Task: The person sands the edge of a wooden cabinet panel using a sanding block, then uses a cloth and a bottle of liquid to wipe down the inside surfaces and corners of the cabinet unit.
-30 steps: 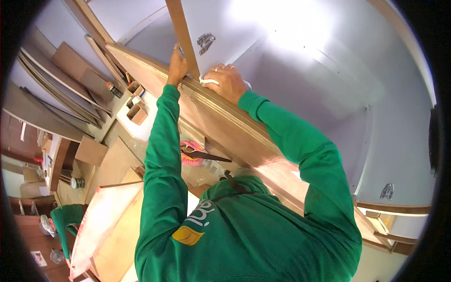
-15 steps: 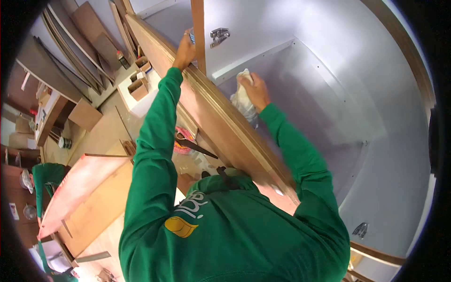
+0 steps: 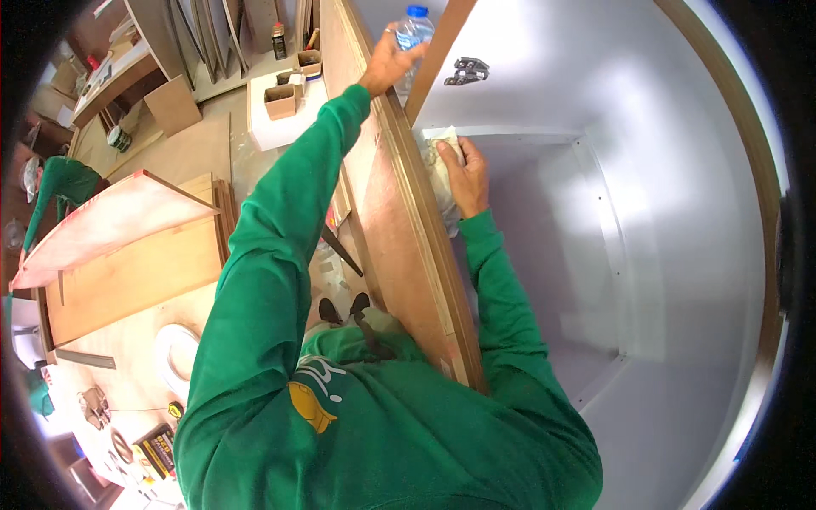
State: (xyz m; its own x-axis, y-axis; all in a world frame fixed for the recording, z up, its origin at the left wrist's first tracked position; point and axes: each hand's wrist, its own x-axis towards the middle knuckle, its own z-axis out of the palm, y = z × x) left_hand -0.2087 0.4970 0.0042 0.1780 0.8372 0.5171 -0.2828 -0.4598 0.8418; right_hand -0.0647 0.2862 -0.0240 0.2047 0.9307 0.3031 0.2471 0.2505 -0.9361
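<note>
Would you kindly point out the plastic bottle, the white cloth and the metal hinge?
Plastic bottle (image 3: 414, 34): head view, clear upper side.
White cloth (image 3: 439, 177): head view, crumpled middle.
Metal hinge (image 3: 467, 71): head view, its middle.

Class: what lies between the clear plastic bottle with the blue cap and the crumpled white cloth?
A straight brown wooden strip stands between bottle and cloth; the head view shows it.

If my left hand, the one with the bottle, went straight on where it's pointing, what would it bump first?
Probably the wooden post, just beyond the bottle your left hand holds. Depth is hard to judge, so it might slip past.
</note>
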